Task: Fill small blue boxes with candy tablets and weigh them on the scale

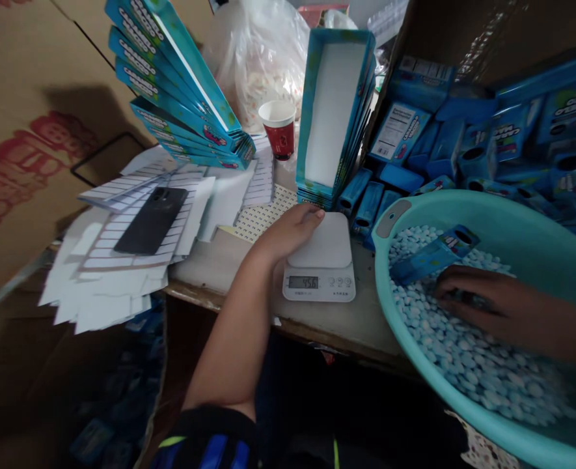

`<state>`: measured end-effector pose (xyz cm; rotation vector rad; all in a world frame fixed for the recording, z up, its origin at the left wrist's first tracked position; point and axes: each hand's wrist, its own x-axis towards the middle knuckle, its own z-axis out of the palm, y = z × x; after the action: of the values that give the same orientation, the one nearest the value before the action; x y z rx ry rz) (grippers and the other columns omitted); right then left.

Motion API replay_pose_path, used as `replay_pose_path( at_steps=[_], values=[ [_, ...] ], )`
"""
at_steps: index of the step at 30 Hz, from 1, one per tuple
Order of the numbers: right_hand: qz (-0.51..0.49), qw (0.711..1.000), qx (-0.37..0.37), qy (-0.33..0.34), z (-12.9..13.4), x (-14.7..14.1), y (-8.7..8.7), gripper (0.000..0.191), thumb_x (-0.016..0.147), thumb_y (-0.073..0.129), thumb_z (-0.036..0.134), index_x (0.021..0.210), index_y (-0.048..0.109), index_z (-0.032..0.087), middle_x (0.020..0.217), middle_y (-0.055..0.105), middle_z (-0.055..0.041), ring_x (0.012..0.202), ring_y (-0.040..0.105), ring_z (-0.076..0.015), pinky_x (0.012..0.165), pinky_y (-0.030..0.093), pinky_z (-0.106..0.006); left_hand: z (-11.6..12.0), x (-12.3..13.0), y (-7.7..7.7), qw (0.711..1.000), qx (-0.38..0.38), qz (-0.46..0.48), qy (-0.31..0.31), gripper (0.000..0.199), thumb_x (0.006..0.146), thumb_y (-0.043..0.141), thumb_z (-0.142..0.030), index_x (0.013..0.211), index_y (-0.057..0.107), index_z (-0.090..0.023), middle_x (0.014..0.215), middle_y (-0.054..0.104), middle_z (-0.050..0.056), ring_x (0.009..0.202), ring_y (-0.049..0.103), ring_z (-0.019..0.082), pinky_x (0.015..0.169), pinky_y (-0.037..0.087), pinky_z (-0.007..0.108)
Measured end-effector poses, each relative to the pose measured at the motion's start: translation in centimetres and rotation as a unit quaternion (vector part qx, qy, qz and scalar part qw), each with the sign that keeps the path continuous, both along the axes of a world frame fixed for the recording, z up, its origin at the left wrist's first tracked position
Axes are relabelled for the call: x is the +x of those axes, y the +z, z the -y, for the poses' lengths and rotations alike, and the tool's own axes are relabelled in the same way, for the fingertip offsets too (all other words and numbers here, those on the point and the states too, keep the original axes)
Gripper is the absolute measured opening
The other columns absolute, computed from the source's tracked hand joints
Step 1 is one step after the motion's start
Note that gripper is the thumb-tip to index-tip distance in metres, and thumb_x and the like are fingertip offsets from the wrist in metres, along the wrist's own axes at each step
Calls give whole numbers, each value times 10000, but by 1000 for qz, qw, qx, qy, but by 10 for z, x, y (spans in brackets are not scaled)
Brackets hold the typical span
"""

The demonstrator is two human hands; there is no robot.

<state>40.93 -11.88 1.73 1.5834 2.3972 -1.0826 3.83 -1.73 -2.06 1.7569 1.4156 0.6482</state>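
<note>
My left hand rests on the upper left corner of a white digital scale, thumb extended and fingers loosely stretched out. The scale's display reads about 45.6. My right hand is down in a turquoise basin, its fingers curled into pale blue and white candies; the fingertips are partly hidden. Just beyond those fingers a small blue candy box lies tilted on the candies, its round window at the upper end. Whether the right hand touches this box is unclear.
Nested blue trays stand behind the scale; more trays lean at the left. A red paper cup, a sticker sheet, papers and a dark phone lie around. Many blue boxes fill the right.
</note>
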Motion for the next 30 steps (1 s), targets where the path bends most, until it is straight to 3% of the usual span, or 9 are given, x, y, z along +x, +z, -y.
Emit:
replay_pose_path(
  at_steps=[4, 10, 16, 21, 30],
  values=[
    [-7, 1000, 6, 9, 1, 1, 1, 475, 1037, 456, 647, 1104, 741, 273, 1193, 729, -116, 1105, 678, -366, 944, 543, -506, -7, 6, -11, 999, 37, -16, -12, 444, 1087, 442, -523, 1185, 707, -181, 1305, 713, 132, 1271, 631, 325, 1131, 464, 456],
    [-6, 1000, -4, 7, 2, -1, 3, 479, 1041, 467, 662, 1132, 731, 272, 1221, 719, -119, 1107, 671, -359, 924, 535, -476, -14, 15, -19, 989, 98, -102, -43, 530, 1131, 316, -488, 1085, 740, -173, 1178, 726, 127, 1215, 628, 315, 1140, 442, 455],
    [-24, 1000, -2, 20, 3, -1, 2, 438, 1069, 457, 627, 1149, 708, 277, 1243, 701, -110, 1153, 644, -349, 982, 502, -485, -17, 17, -23, 983, 138, -116, -44, 574, 1132, 298, -507, 1075, 744, -150, 1136, 717, 147, 1167, 640, 324, 1097, 457, 460],
    [-38, 999, -2, 16, 5, 2, 1, 400, 1057, 493, 612, 1138, 701, 280, 1250, 695, -105, 1158, 643, -350, 972, 513, -467, -17, 15, -22, 991, 116, -60, -14, 662, 1123, 258, -595, 966, 736, -165, 1083, 720, 148, 1070, 673, 307, 1010, 497, 420],
    [-30, 1000, 3, 11, 6, 2, 0, 449, 1053, 487, 647, 1172, 704, 274, 1282, 688, -118, 1160, 645, -350, 967, 521, -476, -12, 11, -16, 997, 73, -27, -27, 648, 1091, 302, -618, 977, 758, -172, 1102, 751, 136, 1094, 691, 315, 1059, 508, 438]
  ],
)
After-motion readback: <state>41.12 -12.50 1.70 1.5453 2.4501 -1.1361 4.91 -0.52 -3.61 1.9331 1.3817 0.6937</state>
